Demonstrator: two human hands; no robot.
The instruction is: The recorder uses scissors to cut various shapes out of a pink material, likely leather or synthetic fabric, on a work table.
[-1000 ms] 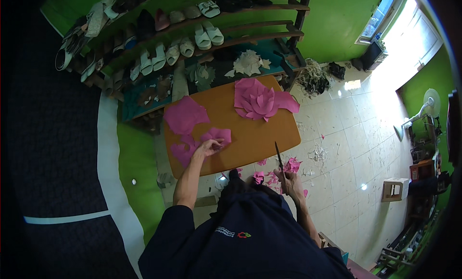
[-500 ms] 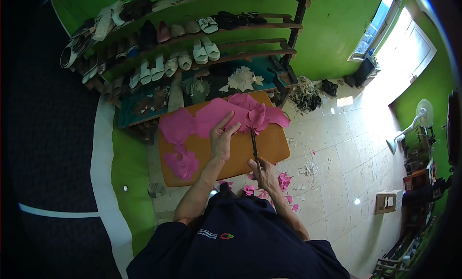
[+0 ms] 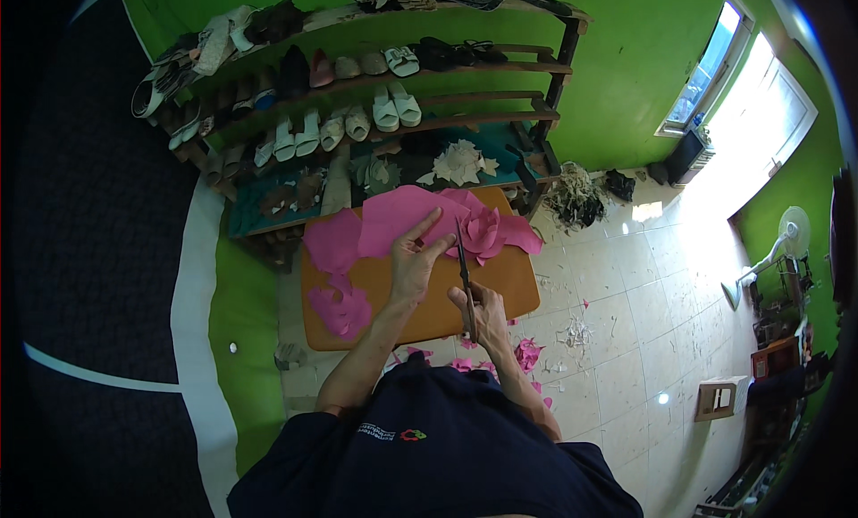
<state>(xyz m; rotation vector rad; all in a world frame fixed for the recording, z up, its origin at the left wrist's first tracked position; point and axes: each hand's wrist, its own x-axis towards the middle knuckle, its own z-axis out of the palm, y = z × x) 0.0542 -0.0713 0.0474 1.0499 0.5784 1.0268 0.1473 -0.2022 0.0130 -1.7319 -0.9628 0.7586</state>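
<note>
My left hand (image 3: 415,266) is closed on the lower edge of a large pink sheet (image 3: 393,218), which looks like thin leather or fabric. My right hand (image 3: 483,316) grips a pair of dark scissors (image 3: 464,266), blades pointing away from me. Their tips meet the sheet just right of my left fingers. To the right, the cut pink material curls into a rose-like bunch (image 3: 483,229). A cut-out pink remnant (image 3: 340,309) hangs together with the sheet on the left. Under it all stands a small orange-brown table (image 3: 384,311).
A wooden rack (image 3: 483,98) with several pairs of shoes stands behind the table against the green wall. Pink scraps (image 3: 527,354) and pale shavings (image 3: 575,331) litter the tiled floor. A heap of offcuts (image 3: 574,201) lies beside the rack, and a fan (image 3: 792,233) stands far right.
The scissors have shifted left and farther from me, out of the curled bunch to beside my left fingers. My right hand has moved slightly left. The whole view has shifted a little.
</note>
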